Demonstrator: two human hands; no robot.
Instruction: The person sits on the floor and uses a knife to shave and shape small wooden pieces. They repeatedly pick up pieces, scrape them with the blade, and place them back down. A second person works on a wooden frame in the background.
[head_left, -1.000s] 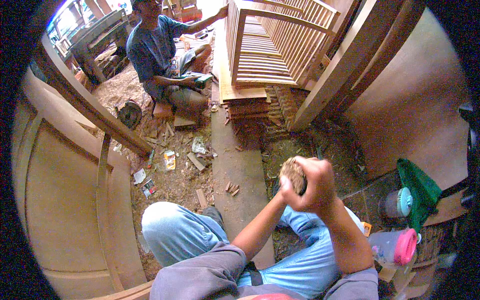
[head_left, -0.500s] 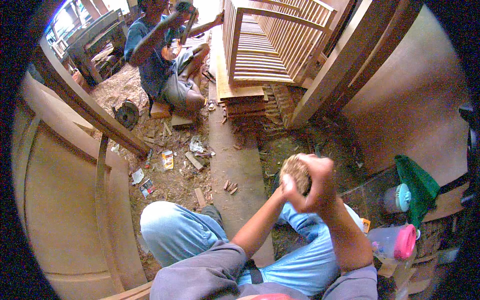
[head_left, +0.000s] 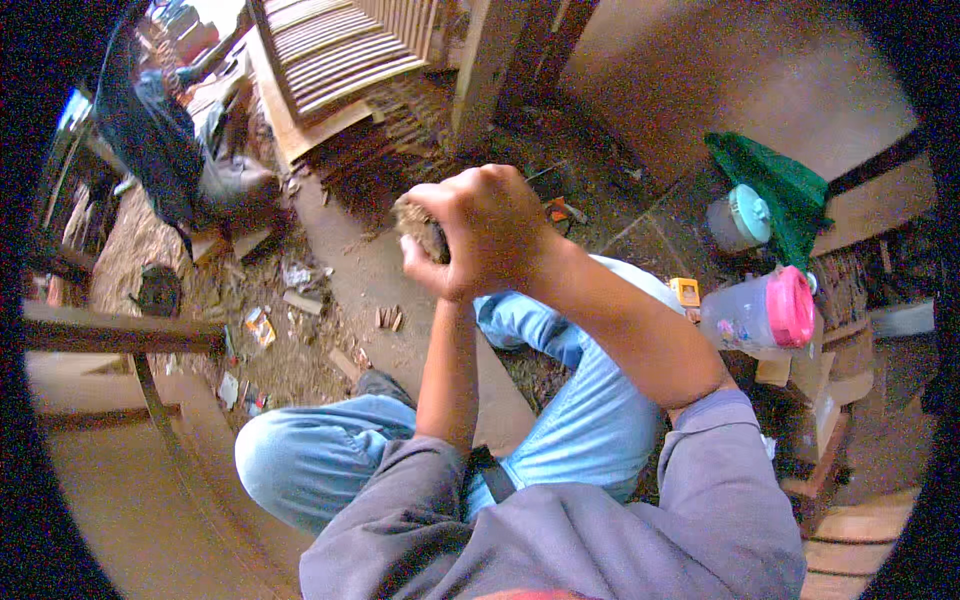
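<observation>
the right hand [head_left: 492,222] is closed round a rough brown clump [head_left: 412,220], while the left hand [head_left: 452,284] meets it from below, its fingers too hidden to tell their grip. the step looks like a two-handed hold, the clump raised above a plank [head_left: 348,268]; any next move seems to call for a steady squeeze. further out lie small wood offcuts [head_left: 390,319], a pink-lidded container [head_left: 745,315] and a slatted frame [head_left: 350,50].

Ahead of me a pale slatted wooden frame [head_left: 340,50] stands near a brown wooden post [head_left: 485,80]; to my right rises a flat brown panel [head_left: 740,90]; brown, debris-littered floor [head_left: 310,348] surrounds me.
</observation>
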